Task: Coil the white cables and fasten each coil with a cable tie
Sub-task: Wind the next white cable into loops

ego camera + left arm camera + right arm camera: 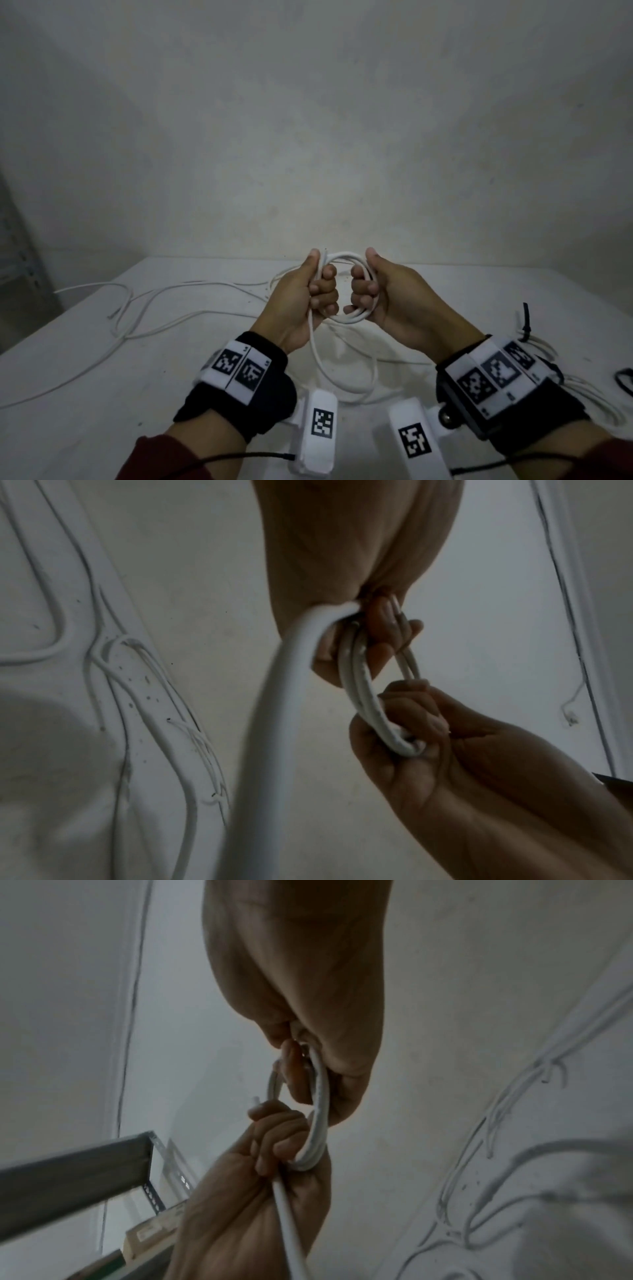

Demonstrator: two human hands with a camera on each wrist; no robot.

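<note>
Both hands hold one small coil of white cable [346,255] in the air above the table [85,404]. My left hand [320,291] grips the coil's left side, thumb up along the cable's cut end. On the other side my right hand [363,291] curls its fingers through the loops. The cable's loose tail [342,390] hangs from the left fist and loops on the table. In the left wrist view the coil [359,691] spans between the left hand [377,642] and the right hand [421,723]. The right wrist view shows the coil [320,1110] the same way.
More loose white cables [137,308] trail over the table's left and far side. At the right, partly behind my right wrist, lies a coiled white cable [582,387] with black cable ties [525,322] by it. A metal shelf [68,1185] stands left of the table.
</note>
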